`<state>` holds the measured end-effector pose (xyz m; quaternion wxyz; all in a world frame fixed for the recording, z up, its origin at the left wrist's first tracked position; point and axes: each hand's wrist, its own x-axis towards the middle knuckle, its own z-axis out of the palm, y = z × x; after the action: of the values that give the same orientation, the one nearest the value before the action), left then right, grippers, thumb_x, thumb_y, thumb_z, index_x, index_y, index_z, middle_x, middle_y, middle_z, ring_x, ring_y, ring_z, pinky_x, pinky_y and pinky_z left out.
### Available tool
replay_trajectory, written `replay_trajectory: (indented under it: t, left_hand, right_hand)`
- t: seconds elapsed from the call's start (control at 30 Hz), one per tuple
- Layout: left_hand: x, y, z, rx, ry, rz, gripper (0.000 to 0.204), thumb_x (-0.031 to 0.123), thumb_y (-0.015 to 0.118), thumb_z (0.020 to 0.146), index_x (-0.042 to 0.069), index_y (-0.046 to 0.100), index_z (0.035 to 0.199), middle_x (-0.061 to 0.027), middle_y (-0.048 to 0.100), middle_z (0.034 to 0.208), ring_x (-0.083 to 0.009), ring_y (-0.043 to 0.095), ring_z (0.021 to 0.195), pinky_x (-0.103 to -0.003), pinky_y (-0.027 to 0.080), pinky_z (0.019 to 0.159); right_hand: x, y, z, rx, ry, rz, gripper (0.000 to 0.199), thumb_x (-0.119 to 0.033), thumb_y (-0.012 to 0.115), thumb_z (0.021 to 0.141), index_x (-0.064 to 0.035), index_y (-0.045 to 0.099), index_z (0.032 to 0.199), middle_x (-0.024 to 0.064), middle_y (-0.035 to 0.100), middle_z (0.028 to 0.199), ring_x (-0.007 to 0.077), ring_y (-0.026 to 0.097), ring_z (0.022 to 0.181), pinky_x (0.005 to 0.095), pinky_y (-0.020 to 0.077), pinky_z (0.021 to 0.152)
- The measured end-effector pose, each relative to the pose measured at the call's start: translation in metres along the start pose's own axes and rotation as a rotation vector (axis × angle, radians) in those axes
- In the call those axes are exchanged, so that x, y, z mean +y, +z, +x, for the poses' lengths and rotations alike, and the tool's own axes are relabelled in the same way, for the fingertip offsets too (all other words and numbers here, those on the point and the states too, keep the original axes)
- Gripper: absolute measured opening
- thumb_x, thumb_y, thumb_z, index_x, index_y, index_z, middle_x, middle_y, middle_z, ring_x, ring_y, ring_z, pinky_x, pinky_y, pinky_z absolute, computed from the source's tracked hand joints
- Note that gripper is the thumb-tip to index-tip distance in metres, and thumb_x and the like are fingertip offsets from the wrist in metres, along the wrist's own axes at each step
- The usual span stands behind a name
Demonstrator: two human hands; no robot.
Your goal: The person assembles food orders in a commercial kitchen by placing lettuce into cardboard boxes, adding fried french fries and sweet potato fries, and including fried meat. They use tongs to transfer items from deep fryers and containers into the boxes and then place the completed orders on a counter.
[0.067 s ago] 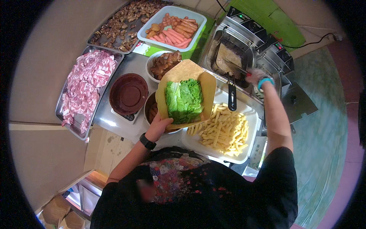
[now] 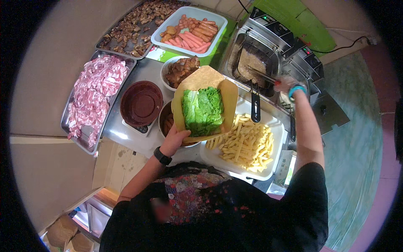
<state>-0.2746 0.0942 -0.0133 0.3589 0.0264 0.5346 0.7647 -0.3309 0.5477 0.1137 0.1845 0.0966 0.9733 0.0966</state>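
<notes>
My left hand (image 2: 175, 140) grips the lower left edge of an open brown paper food box (image 2: 230, 90), thumb over the rim. Green lettuce leaves (image 2: 203, 110) line the box. At the fryer, my right hand (image 2: 286, 83), in a clear glove, is closed around metal tongs (image 2: 265, 76) with a red part near the grip. The tongs' tips reach over the fryer basket (image 2: 239, 77), where pale frothy oil (image 2: 253, 61) shows. Whether the tips hold anything is too small to tell. The basket's black handle (image 2: 255, 107) points toward me.
Fries fill a white tray (image 2: 276, 157) below the fryer. Left of the box are a bowl of brown cooked meat (image 2: 181, 71), a brown tub (image 2: 142, 103) on a scale, and a tray of raw sliced meat (image 2: 96, 92). Behind stand a sausage tub (image 2: 222, 25) and a cooked-meat tray (image 2: 126, 52).
My right hand has shifted slightly to the right with the tongs, drawing them back across the fryer basket. My left hand and the paper box have stayed in place.
</notes>
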Motion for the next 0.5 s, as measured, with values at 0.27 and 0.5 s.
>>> replay_trajectory:
  t: [0.27, 0.5]
  left_hand:
    - [0.013, 0.012, -0.003, 0.003, -0.039, 0.035, 0.048, -0.001, 0.048, 0.076, 0.001, 0.037, 0.122, -0.0066, 0.050, 0.114, -0.0165, 0.047, 0.103, -0.029, 0.036, 0.089]
    - [0.014, 0.009, -0.004, 0.018, -0.051, 0.006, 0.050, -0.002, 0.049, 0.075, 0.001, 0.035, 0.123, -0.0069, 0.049, 0.115, -0.0168, 0.047, 0.104, -0.029, 0.037, 0.089]
  right_hand:
    - [0.009, -0.036, -0.035, -0.299, 0.140, -0.103, 0.052, -0.029, 0.065, 0.064, -0.0121, 0.053, 0.112, 0.0142, 0.060, 0.100, 0.0276, 0.057, 0.091, 0.0359, 0.0449, 0.079]
    - [0.001, -0.015, -0.020, -0.099, 0.297, -0.056, 0.041, -0.032, 0.060, 0.071, -0.0105, 0.057, 0.106, 0.0146, 0.058, 0.104, 0.0294, 0.055, 0.097, 0.0374, 0.0433, 0.083]
